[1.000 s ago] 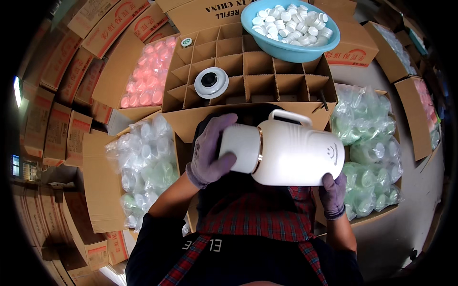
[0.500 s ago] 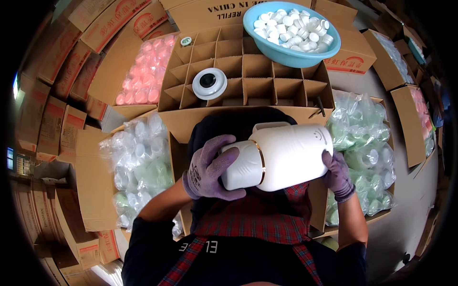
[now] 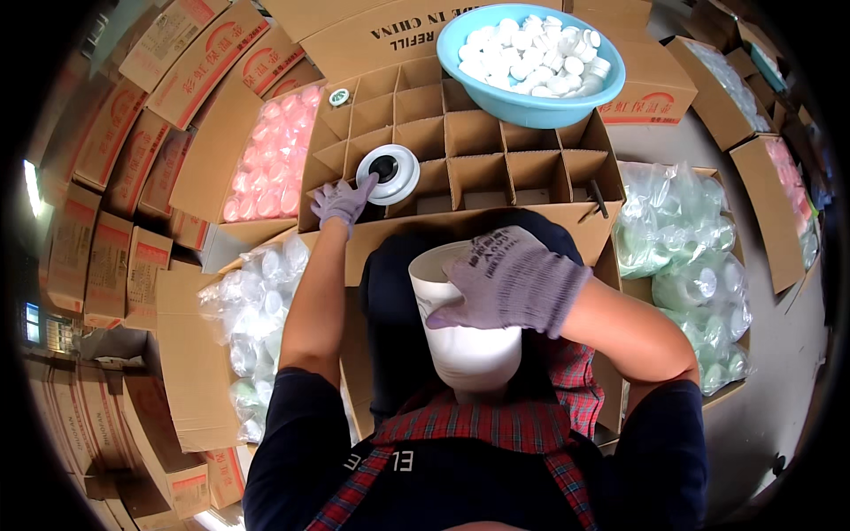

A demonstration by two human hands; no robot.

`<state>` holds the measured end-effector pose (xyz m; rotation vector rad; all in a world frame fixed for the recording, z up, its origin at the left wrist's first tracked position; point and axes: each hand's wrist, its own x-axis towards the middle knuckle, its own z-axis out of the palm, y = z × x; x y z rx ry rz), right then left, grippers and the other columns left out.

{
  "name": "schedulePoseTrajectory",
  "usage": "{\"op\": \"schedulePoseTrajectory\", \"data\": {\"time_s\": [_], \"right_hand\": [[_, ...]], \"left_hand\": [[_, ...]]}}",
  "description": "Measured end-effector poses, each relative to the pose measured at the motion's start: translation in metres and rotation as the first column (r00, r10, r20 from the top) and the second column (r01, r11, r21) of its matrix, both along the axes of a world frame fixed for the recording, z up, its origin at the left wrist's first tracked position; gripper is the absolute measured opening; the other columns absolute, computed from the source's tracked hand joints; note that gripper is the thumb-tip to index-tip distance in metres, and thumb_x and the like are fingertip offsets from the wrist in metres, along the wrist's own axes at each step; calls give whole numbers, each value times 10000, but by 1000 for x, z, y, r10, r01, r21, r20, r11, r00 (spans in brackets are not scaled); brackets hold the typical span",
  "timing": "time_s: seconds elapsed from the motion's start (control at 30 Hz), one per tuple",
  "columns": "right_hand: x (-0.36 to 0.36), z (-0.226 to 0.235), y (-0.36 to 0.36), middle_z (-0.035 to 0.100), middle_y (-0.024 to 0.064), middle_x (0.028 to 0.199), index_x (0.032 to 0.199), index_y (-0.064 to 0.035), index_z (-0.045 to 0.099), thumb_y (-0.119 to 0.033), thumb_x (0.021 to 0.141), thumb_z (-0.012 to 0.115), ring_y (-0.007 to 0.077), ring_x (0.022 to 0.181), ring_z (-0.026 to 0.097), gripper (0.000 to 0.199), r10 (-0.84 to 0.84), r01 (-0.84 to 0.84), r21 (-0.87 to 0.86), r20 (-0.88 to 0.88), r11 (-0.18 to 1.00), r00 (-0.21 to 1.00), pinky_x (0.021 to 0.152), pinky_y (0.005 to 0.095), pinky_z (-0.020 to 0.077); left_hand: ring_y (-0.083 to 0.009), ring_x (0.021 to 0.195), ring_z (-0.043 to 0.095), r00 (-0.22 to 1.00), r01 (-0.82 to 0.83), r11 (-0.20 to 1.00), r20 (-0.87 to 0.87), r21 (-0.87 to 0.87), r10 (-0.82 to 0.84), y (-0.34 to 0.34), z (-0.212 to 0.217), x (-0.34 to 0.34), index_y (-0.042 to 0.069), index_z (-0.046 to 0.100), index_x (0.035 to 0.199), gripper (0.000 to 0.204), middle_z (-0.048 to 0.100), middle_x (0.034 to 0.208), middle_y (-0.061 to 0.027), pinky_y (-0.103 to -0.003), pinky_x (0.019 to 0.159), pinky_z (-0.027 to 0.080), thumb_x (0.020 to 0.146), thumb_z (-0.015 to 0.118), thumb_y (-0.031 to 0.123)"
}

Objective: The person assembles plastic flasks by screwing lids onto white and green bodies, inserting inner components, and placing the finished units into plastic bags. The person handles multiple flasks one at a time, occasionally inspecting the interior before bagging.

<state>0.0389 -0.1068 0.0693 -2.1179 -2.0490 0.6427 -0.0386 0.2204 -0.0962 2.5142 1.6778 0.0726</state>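
A white jug (image 3: 474,358) stands in my lap, its open rim up and its narrower end down. My right hand (image 3: 513,279) grips it near the rim, with the thumb on the outer wall; the fingers toward the opening are partly hidden. My left hand (image 3: 341,205) reaches forward to the divided carton (image 3: 460,212). Its fingers are spread, one touching the black centre of a round white lid-like part (image 3: 403,186), which rests on the carton's dividers. Both hands wear purple-grey knitted gloves.
A light blue basin (image 3: 522,111) full of white caps sits at the carton's back right. A small green-and-white disc (image 3: 339,97) and a dark thin tool (image 3: 598,199) lie on the carton. Bagged pink parts (image 3: 274,159), clear parts (image 3: 257,310) and green parts (image 3: 677,265) fill surrounding boxes.
My left hand has left the jug and moved forward to the round part. The jug has turned from lying sideways to standing, and my right hand has shifted to its top.
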Motion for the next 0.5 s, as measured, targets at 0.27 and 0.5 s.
{"op": "schedulePoseTrajectory", "data": {"time_s": [0.27,0.5], "right_hand": [[60,-68,3,672,214,890,974,16,660,-429,912,622,379,879,659,451,-92,458,489,-603,742,793,794,432,511],[99,-150,65,562,263,1287,1343,-20,529,-442,910,594,419,1210,529,608,-407,608,401,-482,685,776,1045,440,418]], "left_hand": [[-207,868,624,826,188,952,563,-243,-19,41,-55,43,-41,593,1025,562,652,927,-116,-326,750,524,646,880,258],[-371,1271,457,975,218,967,82,-132,-209,-9,-13,59,108,463,1396,1013,521,1354,-188,-433,1118,285,614,785,666]]}}
